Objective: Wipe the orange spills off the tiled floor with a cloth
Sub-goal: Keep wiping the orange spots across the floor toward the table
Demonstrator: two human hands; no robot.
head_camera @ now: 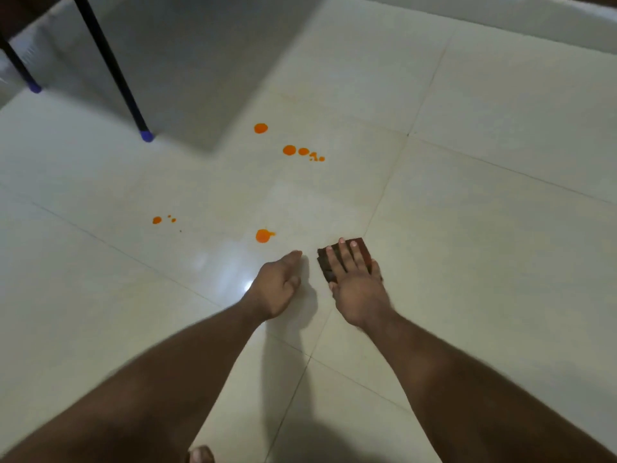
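Several orange spills dot the pale tiled floor [467,228]: one blot [263,235] just ahead of my hands, small drops [157,220] to the left, a row of drops [289,150] farther off, and a single round spot [260,128] beyond that. A folded dark brown cloth [362,250] lies flat on the floor under my right hand [354,289], whose straight spread fingers press on it. My left hand [277,287] hovers beside the cloth, fingers relaxed, holding nothing.
Two black furniture legs with blue feet stand at the upper left, the nearer foot [147,136] and the farther foot [35,88]. A dark shadow covers the floor behind them. A toe [200,454] shows at the bottom edge.
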